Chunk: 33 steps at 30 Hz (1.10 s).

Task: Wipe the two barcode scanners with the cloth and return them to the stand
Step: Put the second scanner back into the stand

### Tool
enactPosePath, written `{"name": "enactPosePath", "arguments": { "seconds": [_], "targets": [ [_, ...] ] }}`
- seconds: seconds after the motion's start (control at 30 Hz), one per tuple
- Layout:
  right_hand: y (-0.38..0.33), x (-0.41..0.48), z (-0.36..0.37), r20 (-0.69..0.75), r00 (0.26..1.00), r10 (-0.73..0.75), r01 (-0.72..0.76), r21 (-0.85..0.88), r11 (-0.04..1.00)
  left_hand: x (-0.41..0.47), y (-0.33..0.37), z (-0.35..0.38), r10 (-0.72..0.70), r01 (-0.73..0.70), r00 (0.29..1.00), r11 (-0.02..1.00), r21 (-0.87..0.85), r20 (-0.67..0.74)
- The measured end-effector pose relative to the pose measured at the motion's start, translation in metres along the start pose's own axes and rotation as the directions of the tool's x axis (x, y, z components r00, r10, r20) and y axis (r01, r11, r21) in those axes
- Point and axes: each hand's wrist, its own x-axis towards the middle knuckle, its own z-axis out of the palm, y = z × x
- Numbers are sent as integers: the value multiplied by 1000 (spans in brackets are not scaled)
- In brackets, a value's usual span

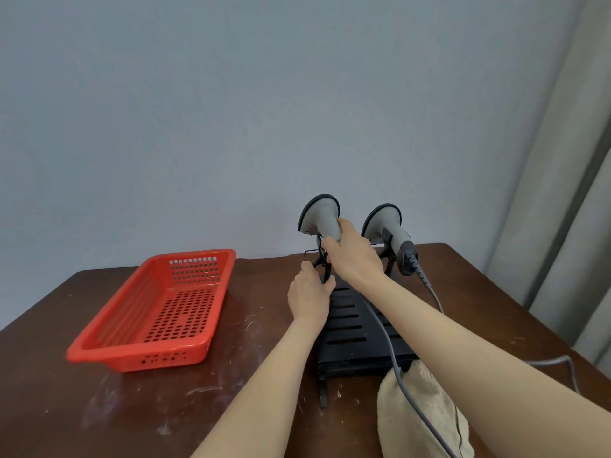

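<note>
Two grey barcode scanners stand head-up at the far end of a black slotted stand [347,328]. My right hand [353,256] grips the handle of the left scanner [319,214]. The right scanner [385,223] sits in its holder untouched, its grey cable running off to the right. My left hand [309,294] holds the stand's thin wire frame at its left side, fingers curled on it. A beige cloth [420,414] lies crumpled on the table in front of the stand, under my right forearm, with the left scanner's cable lying across it.
A red perforated plastic basket [115,328] with nothing in it sits on the left of the dark wooden table [132,408]. A wall stands close behind the table, and a curtain hangs at the right. Grey cable [555,361] loops near the table's right edge.
</note>
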Motion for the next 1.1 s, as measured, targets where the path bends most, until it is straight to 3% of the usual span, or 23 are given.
{"name": "enactPosePath", "arguments": {
  "seconds": [0.43,1.1],
  "targets": [
    [-15,10,6,28,999,18,-7,-351,936,-1,1,-4,-3,2,1000,1000,9,24],
    [-2,12,16,157,980,121,-84,-224,971,-1,-1,-6,-20,22,999,998,-64,35]
  ]
}}
